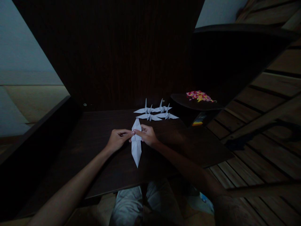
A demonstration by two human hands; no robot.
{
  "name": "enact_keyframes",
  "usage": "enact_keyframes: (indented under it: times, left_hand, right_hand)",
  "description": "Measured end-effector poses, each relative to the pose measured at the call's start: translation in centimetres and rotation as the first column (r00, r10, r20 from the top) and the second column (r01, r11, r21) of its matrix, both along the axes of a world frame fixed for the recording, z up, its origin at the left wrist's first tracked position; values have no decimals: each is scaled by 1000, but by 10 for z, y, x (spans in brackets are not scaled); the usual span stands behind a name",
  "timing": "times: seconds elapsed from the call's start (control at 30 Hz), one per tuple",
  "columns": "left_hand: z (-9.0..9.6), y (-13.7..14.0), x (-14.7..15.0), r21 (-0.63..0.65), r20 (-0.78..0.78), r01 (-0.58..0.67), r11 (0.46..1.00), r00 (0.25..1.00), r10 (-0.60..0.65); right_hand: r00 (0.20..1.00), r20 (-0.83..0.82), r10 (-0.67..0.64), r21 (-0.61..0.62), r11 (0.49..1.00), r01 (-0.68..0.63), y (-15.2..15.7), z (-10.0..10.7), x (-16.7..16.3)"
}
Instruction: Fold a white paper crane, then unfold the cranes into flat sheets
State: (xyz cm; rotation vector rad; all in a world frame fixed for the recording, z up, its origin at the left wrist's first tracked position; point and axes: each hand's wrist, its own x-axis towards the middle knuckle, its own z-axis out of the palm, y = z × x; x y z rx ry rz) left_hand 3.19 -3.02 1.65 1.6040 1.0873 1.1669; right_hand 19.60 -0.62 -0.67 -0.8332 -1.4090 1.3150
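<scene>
A long, diamond-shaped piece of folded white paper [136, 150] points toward me above the dark table, with a crease across its middle. My left hand [119, 138] pinches its left edge, the thumb lying on the paper. From the right, my right hand [147, 135] grips the opposite edge, its thumb pressed on the upper half and its fingers partly hidden behind. Just beyond the paper's far tip stand several white origami cranes [149, 117], grouped in two rows with wings spread.
The dark wooden table [101, 125] has a tall back panel and a raised left side [35, 135]. On a small corner shelf [181, 99] at the right lies a pile of pink, yellow and red bits [199, 95]. A yellow-edged item [197, 123] sits beneath it.
</scene>
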Motion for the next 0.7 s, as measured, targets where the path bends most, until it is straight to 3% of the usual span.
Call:
enact_keyframes:
  times: [0.7]
  left_hand:
    - [-2,-1,3,5,44,-28,1000,999,28]
  right_hand:
    - [999,17,-27,19,999,27,-2,2,1]
